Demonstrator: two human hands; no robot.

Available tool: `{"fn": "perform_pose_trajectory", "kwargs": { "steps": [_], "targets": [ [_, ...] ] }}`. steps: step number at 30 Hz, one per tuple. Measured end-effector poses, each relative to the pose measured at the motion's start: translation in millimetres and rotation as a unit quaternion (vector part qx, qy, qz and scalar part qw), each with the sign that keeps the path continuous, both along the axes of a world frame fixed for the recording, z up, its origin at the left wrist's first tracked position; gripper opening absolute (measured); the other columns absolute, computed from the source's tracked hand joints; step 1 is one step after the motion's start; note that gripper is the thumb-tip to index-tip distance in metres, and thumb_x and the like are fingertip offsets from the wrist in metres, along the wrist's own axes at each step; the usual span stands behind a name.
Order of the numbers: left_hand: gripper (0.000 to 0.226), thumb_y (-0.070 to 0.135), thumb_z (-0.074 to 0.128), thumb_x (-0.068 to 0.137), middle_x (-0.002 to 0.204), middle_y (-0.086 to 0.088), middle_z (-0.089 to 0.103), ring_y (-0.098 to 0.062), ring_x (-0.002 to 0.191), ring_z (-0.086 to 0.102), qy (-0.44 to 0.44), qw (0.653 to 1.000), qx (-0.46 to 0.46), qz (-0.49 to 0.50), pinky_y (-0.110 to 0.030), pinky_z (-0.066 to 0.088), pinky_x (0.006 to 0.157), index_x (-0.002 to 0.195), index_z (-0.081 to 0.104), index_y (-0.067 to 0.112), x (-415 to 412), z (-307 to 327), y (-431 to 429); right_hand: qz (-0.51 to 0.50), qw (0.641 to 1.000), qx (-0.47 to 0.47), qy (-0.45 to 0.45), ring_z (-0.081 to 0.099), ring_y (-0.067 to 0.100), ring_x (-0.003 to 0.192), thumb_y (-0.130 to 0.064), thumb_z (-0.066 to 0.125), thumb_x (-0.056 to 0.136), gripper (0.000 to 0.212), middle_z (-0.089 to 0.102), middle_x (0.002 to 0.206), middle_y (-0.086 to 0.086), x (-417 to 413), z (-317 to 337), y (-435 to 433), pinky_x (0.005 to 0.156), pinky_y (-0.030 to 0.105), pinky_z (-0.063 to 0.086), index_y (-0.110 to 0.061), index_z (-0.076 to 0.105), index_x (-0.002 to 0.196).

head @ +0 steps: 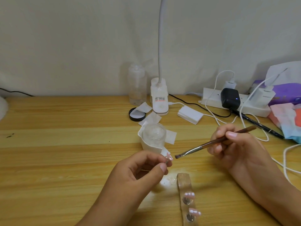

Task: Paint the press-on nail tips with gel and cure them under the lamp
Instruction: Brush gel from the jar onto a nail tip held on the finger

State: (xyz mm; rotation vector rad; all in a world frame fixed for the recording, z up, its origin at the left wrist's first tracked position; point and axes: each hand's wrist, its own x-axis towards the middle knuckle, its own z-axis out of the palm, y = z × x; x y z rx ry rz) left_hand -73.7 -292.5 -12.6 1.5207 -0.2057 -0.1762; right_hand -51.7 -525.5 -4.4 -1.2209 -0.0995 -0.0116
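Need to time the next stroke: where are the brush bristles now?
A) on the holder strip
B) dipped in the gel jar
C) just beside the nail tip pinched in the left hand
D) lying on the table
C: the brush held by the right hand ends close beside the pink nail tip that the left hand pinches, away from the jar.

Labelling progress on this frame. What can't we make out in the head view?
Head view:
Lamp neck: head cut off by the top edge.
Nail tip pinched by the left hand: too small and blurred to judge gel cover.
Brush in the right hand: bristle load too small.
Holder strip: cut by the bottom edge; tip count unknown.
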Motion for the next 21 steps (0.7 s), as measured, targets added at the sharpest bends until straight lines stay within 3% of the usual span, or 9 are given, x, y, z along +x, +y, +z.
{"fn": "perform_pose_trajectory", "kwargs": {
  "steps": [5, 11, 16, 18, 21],
  "targets": [
    [0.028, 0.050, 0.065, 0.054, 0.085, 0.011, 0.076, 0.003, 0.073, 0.064, 0.005, 1.000, 0.009, -0.010, -0.011, 0.049, 0.066, 0.074, 0.076, 0.034, -1.3, 3.0, -0.2, -0.008, 1.000, -0.004, -0.001, 0.057, 0.010, 0.058, -0.017, 0.051, 0.076, 0.020, 0.057, 0.068, 0.001, -0.2, -0.4, 0.9, 0.058, 0.019, 0.051, -0.019, 0.069, 0.067],
    [0.029, 0.052, 0.063, 0.054, 0.078, 0.010, 0.075, -0.001, 0.066, 0.057, 0.000, 1.000, 0.020, -0.008, -0.015, 0.047, 0.064, 0.073, 0.076, 0.033, -1.1, 3.2, 0.0, 0.015, 0.999, -0.047, -0.015, 0.058, 0.012, 0.060, -0.016, 0.050, 0.076, 0.021, 0.057, 0.068, 0.003, -2.6, 0.7, 2.1, 0.059, 0.019, 0.051, -0.019, 0.069, 0.066],
    [0.012, 0.037, 0.071, 0.062, 0.081, 0.009, 0.076, 0.002, 0.073, 0.067, 0.005, 1.000, 0.017, -0.022, -0.009, 0.047, 0.063, 0.071, 0.075, 0.033, -1.1, 4.3, -0.5, -0.009, 0.997, -0.065, -0.031, 0.059, 0.011, 0.062, -0.017, 0.051, 0.078, 0.023, 0.059, 0.069, 0.001, -2.3, -0.2, 3.2, 0.062, 0.018, 0.052, -0.022, 0.070, 0.068],
    [0.020, 0.044, 0.068, 0.056, 0.083, 0.008, 0.077, 0.000, 0.080, 0.070, 0.005, 1.000, 0.008, -0.023, -0.010, 0.049, 0.065, 0.072, 0.075, 0.033, -1.7, 3.1, -0.3, -0.022, 0.998, -0.053, -0.029, 0.059, 0.010, 0.062, -0.017, 0.051, 0.078, 0.022, 0.060, 0.070, 0.000, -1.0, -0.6, 1.9, 0.062, 0.018, 0.052, -0.021, 0.070, 0.068],
    [0.026, 0.049, 0.065, 0.053, 0.082, 0.008, 0.077, -0.004, 0.074, 0.065, 0.003, 1.000, 0.008, -0.018, -0.012, 0.048, 0.063, 0.072, 0.075, 0.034, -1.8, 1.3, -0.3, -0.014, 0.999, -0.035, -0.024, 0.058, 0.010, 0.061, -0.016, 0.051, 0.077, 0.021, 0.059, 0.069, 0.000, -0.4, -0.7, -0.3, 0.059, 0.018, 0.051, -0.020, 0.069, 0.067]
  ]
}}
